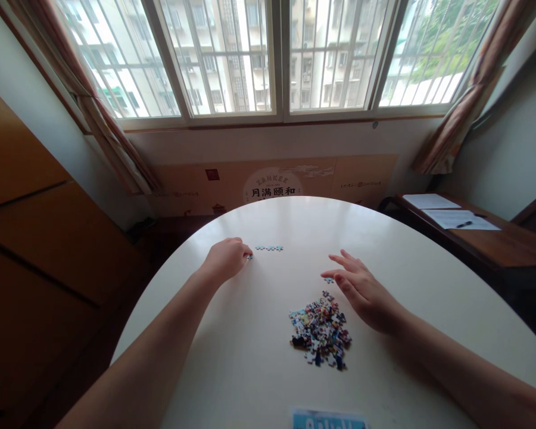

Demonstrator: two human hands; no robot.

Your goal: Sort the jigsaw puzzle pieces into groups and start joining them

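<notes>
The left hand (227, 259) reaches to the far part of the white table (232, 363), its grip drawn together on a small blue-tinged piece (249, 257), most of which the fingertips hide. That piece sits just beside the left end of a short row of pieces (269, 248), slightly nearer the person; whether every piece in the row is locked to the next is too small to tell. Good handling here probably means pinching lightly by the edges, keeping the piece flat and picture side up, and leaving its tabs uncovered so its outline can be compared with the row's end. Any push should be gentle and level, since a knock could shift the row. The right hand (361, 289) has its grip apart, fingers spread and the index fingertip at or just above a second piece (328, 280). A soft fingertip slide would suit that one better than a grab. The pile of puzzle pieces (321, 330) lies close by, nearer the person, so it seems wise to keep the right wrist and forearm outside it and avoid scattering loose bits.
</notes>
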